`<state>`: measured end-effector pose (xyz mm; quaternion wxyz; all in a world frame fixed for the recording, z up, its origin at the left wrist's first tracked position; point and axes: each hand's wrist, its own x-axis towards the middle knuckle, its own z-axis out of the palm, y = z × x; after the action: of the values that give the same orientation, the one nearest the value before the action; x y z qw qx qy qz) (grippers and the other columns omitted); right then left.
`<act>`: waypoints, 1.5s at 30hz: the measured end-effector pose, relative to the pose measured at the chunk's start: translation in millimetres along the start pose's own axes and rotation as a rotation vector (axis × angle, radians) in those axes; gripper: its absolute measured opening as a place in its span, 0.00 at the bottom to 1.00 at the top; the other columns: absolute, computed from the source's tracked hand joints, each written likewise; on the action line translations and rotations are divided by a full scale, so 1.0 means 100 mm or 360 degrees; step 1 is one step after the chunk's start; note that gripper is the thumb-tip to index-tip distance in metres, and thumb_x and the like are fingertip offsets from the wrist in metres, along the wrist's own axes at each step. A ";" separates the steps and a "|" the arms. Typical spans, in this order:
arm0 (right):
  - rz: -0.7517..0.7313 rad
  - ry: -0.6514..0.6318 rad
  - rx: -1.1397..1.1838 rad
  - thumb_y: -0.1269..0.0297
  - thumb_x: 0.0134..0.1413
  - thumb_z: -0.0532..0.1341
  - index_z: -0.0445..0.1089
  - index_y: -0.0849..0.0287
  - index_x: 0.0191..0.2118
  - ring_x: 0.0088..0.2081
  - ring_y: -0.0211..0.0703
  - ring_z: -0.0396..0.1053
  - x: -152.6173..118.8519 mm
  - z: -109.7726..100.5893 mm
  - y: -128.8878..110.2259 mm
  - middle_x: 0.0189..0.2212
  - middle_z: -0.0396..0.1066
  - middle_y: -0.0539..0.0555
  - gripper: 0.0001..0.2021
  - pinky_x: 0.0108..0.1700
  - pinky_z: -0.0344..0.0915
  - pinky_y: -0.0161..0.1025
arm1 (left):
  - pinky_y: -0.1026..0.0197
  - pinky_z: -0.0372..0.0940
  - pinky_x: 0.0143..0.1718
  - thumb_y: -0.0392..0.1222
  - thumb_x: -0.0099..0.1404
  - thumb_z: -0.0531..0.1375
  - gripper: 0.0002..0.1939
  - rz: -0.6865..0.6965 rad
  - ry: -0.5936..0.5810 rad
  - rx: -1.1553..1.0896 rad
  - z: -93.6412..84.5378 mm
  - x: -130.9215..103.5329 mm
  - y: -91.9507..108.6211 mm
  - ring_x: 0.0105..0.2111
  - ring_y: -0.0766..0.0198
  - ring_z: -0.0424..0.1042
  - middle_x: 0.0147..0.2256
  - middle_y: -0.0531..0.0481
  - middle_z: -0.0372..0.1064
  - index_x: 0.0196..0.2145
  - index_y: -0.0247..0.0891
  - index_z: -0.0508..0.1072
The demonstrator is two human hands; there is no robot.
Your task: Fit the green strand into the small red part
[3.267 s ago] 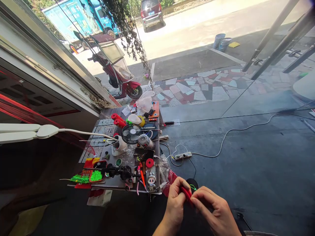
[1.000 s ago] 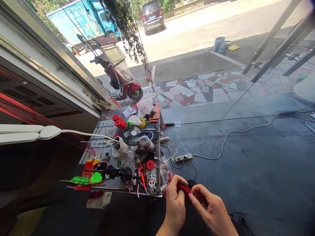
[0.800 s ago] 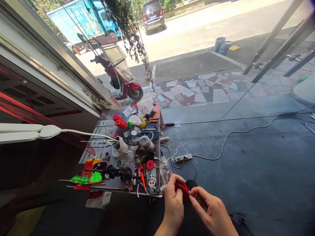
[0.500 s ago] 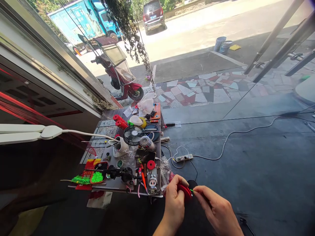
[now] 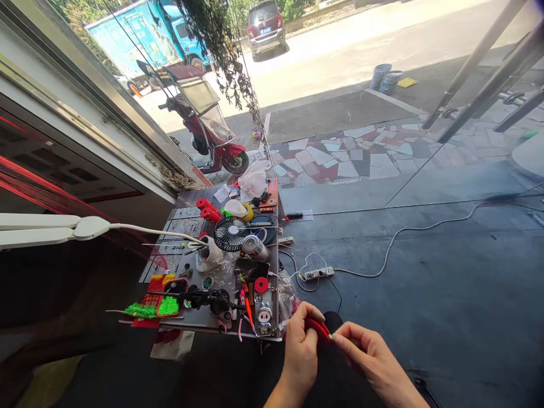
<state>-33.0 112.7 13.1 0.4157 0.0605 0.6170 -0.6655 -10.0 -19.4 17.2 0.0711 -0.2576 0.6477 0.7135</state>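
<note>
Evidently light and stiff, the small red spool [image 5: 317, 327] sits just off the table [image 5: 199, 317] edge, gripped in the left hand [image 5: 301, 351], while the right hand [image 5: 374, 360] fingers pinch something tiny and thin at its rim, probably slippery.

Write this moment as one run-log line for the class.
left hand: holds red spool | right hand: pinches at spool's edge | beside: cluttered table with small fan
</note>
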 end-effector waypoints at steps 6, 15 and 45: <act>-0.0044 -0.0057 0.0054 0.42 0.42 0.58 0.56 0.59 0.21 0.22 0.32 0.46 -0.04 0.03 0.03 0.19 0.50 0.46 0.23 0.24 0.44 0.33 | 0.66 0.52 0.25 0.28 0.48 0.49 0.09 -0.0177 -0.0013 -0.0285 0.00 0.02 0.04 0.22 0.71 0.55 0.22 0.57 0.57 0.28 0.38 0.61; 0.0001 -0.0203 0.0439 0.48 0.48 0.56 0.55 0.59 0.22 0.22 0.32 0.41 -0.12 0.03 -0.04 0.19 0.50 0.45 0.19 0.24 0.40 0.34 | 0.66 0.48 0.25 0.25 0.44 0.49 0.11 -0.0300 -0.0218 -0.0692 0.02 0.01 0.02 0.22 0.72 0.54 0.22 0.56 0.58 0.26 0.35 0.61; -0.0148 0.0003 -0.0074 0.40 0.45 0.52 0.51 0.57 0.19 0.23 0.34 0.46 -0.13 0.16 0.01 0.18 0.49 0.46 0.23 0.25 0.47 0.33 | 0.65 0.50 0.32 0.33 0.49 0.52 0.04 -0.0346 -0.0474 -0.0564 -0.02 -0.05 0.07 0.30 0.67 0.53 0.30 0.52 0.55 0.26 0.36 0.65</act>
<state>-17.1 105.7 24.1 0.3850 0.0227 0.6350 -0.6694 -8.0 -21.3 25.5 0.1957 -0.2263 0.4635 0.8341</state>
